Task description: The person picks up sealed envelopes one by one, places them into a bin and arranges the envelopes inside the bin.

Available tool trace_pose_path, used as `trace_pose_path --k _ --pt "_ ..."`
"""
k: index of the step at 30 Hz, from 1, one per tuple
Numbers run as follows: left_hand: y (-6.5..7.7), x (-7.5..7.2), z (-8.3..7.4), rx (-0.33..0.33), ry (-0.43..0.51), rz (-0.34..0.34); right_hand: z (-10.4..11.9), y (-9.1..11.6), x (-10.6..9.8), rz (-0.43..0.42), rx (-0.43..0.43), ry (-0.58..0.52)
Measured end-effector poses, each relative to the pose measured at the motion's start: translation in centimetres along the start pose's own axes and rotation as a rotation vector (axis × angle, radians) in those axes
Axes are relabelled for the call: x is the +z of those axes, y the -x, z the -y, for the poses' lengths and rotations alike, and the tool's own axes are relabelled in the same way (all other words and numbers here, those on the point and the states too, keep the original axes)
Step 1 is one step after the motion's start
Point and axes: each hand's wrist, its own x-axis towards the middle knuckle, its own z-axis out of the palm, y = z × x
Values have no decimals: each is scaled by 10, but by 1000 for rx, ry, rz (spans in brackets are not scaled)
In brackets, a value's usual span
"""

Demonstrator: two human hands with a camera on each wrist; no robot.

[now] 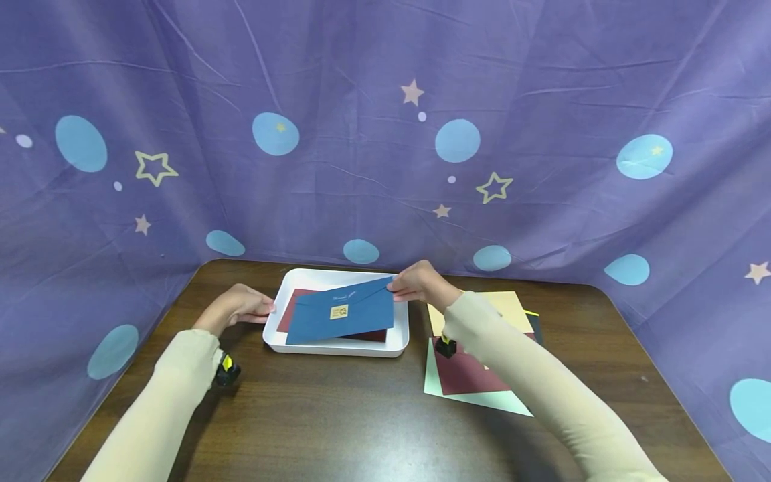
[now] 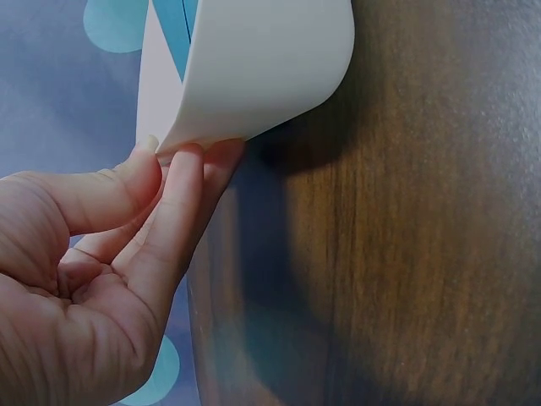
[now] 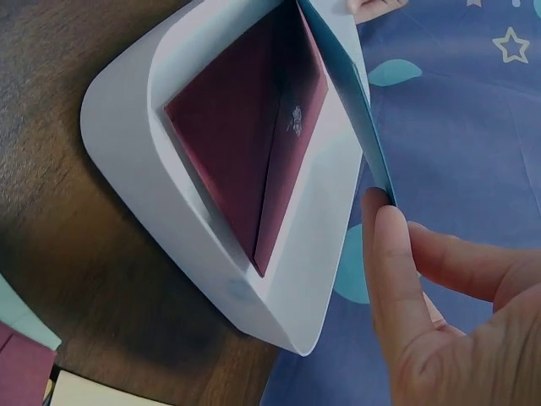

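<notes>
A white tray (image 1: 355, 349) stands on the brown table, with a dark red envelope (image 3: 245, 135) lying inside it. Over that envelope slants a blue envelope (image 1: 343, 311) with a small gold label, its right end raised. My right hand (image 1: 415, 282) pinches the blue envelope's upper right corner between thumb and fingers. At the tray's left side, my left hand (image 1: 247, 304) grips the rim, thumb on top and fingers below, as the left wrist view shows. Both wrists carry small black cameras.
Right of the tray, under my right forearm, lies a spread of envelopes: a cream one (image 1: 506, 308), a dark red one (image 1: 466, 371), a pale green one (image 1: 494, 399) and a dark one partly hidden. A purple curtain (image 1: 361, 167) with stars and blue ovals hangs behind the table (image 1: 337, 415).
</notes>
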Motion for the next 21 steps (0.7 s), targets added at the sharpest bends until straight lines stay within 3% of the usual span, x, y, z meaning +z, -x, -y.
trace_pose_path --k 21 --pt "-4 0 0 -45 -24 -25 -6 -5 14 -2 -33 29"
